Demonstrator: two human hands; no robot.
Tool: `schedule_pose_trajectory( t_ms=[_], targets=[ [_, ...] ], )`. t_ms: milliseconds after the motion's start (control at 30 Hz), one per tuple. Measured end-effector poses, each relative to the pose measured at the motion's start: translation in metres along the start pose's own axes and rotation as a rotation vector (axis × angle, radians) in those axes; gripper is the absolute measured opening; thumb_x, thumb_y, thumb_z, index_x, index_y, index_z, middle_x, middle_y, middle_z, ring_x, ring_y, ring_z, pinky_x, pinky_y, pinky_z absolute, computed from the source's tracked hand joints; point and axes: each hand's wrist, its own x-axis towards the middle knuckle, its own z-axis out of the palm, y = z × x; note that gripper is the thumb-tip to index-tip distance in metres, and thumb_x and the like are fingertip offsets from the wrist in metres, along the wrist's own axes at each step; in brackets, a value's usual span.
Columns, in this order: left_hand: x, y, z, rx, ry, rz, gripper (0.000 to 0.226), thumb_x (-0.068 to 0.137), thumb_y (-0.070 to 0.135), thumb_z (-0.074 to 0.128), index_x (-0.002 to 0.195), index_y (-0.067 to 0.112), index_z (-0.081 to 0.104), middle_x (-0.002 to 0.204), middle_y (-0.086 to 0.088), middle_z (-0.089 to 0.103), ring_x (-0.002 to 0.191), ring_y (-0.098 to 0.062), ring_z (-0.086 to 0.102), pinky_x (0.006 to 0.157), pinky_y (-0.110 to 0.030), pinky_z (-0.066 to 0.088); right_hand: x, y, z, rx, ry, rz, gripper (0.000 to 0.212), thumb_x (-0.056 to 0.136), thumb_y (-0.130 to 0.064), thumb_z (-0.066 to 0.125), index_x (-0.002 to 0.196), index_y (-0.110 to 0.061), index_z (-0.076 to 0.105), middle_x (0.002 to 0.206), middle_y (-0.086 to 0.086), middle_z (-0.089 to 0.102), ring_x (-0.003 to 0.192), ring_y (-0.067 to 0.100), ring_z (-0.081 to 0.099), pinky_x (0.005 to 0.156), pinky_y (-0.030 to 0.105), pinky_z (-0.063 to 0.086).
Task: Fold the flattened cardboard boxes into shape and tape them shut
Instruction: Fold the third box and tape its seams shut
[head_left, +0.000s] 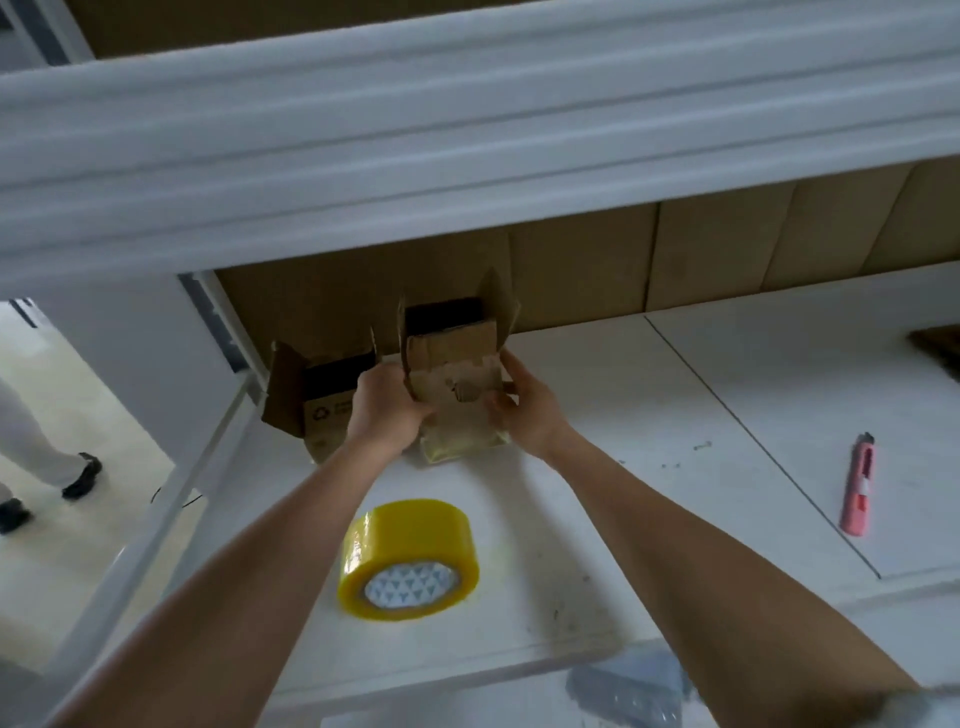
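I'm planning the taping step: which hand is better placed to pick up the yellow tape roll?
Probably the left hand. The tape roll lies nearer the left forearm, while the right hand can keep gripping the box.

Upright open box (451, 358), seemingly taped

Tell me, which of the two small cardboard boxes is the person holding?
The right-hand box, with the torn front flap: the left hand and right hand grip its sides. The other box, with the recycling mark, stands untouched to its left.
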Motion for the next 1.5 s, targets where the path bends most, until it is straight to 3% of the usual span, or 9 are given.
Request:
schedule_pose_trajectory(
  t_ms=[167,267,333,400,500,633,767,1100,1500],
  targets=[
    [-0.005,-0.004,0.004,0.385,0.094,-0.045,0.012,0.095,0.007,0.049,0.086,0.007,0.056,0.07,-0.003,0.055,0.07,-0.023,0.059,0.053,-0.031,0.043,0.003,0.003,0.012,-0.255,-0.011,0.004,0.06,0.098,-0.023,0.047,0.153,-0.021,0.022,0.14,0.011,0.053,0.127,0.028,0.051,0.095,0.018,0.035],
    [-0.009,0.01,0.009,0.454,-0.218,-0.097,0.017,0.097,0.012,0.047,0.088,0.008,0.06,0.06,-0.005,0.068,0.05,-0.017,0.067,0.054,-0.027,0.052,-0.009,0.01,-0.006,-0.62,-0.041,0.073,0.074,0.098,-0.036,0.05,0.155,-0.029,0.004,0.16,0.014,0.019,0.147,0.038,0.012,0.119,0.048,0.012],
    [-0.012,0.03,0.018,0.399,-0.466,-0.114,0.024,0.098,0.022,0.052,0.086,0.004,0.061,0.061,-0.006,0.068,0.049,-0.017,0.066,0.066,-0.031,0.058,-0.021,0.013,-0.029,-0.807,-0.012,0.133,0.083,0.095,-0.046,0.053,0.152,-0.041,-0.005,0.163,0.01,-0.007,0.146,0.04,-0.014,0.114,0.063,-0.004],
    [-0.014,0.057,0.032,0.411,-0.498,0.029,0.027,0.092,0.031,0.062,0.091,0.003,0.062,0.078,-0.01,0.07,0.067,-0.023,0.07,0.071,-0.034,0.059,-0.035,0.015,-0.059,-0.887,0.028,0.143,0.088,0.092,-0.052,0.055,0.15,-0.045,-0.01,0.161,0.008,-0.017,0.144,0.039,-0.023,0.111,0.067,-0.01],
    [-0.025,0.102,0.057,0.436,-0.454,0.258,0.051,0.09,0.036,0.066,0.131,0.009,0.052,0.125,-0.014,0.059,0.109,-0.03,0.061,0.086,-0.036,0.052,-0.06,0.017,-0.108,-0.955,0.093,0.167,0.088,0.091,-0.054,0.054,0.15,-0.045,-0.01,0.161,0.008,-0.019,0.144,0.038,-0.025,0.11,0.067,-0.011],
    [-0.053,0.162,0.099,0.519,-0.46,0.416,0.09,0.093,0.043,0.061,0.157,0.025,0.0,0.164,-0.014,0.004,0.147,-0.039,0.018,0.116,-0.048,0.023,-0.096,0.028,-0.182,-1.006,0.211,0.208,0.086,0.092,-0.053,0.054,0.151,-0.043,-0.008,0.161,0.009,-0.017,0.145,0.038,-0.022,0.11,0.066,-0.009],
    [-0.086,0.228,0.148,0.557,-0.459,0.48,0.095,0.092,0.047,0.06,0.156,0.032,-0.009,0.163,-0.009,-0.018,0.15,-0.039,-0.007,0.118,-0.056,0.005,-0.144,0.047,-0.265,-0.989,0.286,0.277,0.082,0.093,-0.051,0.054,0.151,-0.045,-0.004,0.162,0.009,-0.015,0.145,0.039,-0.02,0.111,0.066,-0.008],
    [-0.198,0.405,0.303,0.475,-0.584,0.612,0.087,0.096,0.043,0.057,0.156,0.03,-0.005,0.163,-0.009,-0.019,0.149,-0.041,-0.011,0.118,-0.055,0.003,-0.29,0.116,-0.511,-1.018,0.454,0.478,0.079,0.094,-0.048,0.055,0.149,-0.05,-0.001,0.162,0.006,-0.012,0.146,0.041,-0.014,0.11,0.068,-0.004],
    [-0.191,0.516,0.416,0.422,-0.605,0.604,0.09,0.094,0.048,0.058,0.156,0.033,-0.006,0.164,-0.008,-0.014,0.15,-0.039,-0.005,0.12,-0.056,0.008,-0.28,0.186,-0.645,-0.976,0.4,0.55,0.076,0.094,-0.047,0.053,0.149,-0.051,0.001,0.162,0.006,-0.011,0.147,0.039,-0.014,0.111,0.067,-0.005]
  ],
)
